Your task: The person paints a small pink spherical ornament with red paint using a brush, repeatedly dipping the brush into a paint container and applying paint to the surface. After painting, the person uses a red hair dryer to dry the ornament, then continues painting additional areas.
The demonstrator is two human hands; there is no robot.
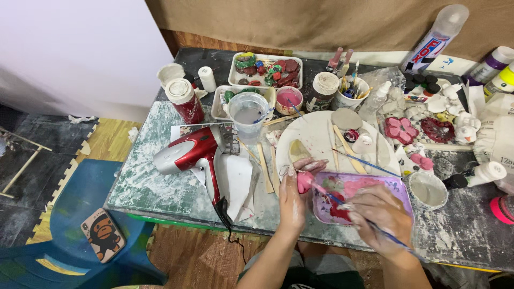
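I see a small pink clay piece (304,182) pinched in my left hand (293,195), held just above the near edge of the worktop (160,187). My right hand (377,214) is closed around a thin blue-handled brush (342,203), with its tip at the pink piece. Right under the brush is a purple tray (399,187) smeared with pink and red paint. At 12 o'clock from the piece is a round white plate (316,134) carrying wooden sticks. At 3 o'clock is a small cup (427,190) of grey water. At 9 o'clock a red hair dryer (193,152) lies on paper. Far edge, 1 o'clock: a tall clear bottle (436,37) with a blue-and-red label, leaning on the brown wall covering. At 11 o'clock is a red cylindrical tin (184,100) with a white lid. At 8 o'clock, off the worktop, a phone (103,234) in a cartoon case lies on a blue chair (80,203).
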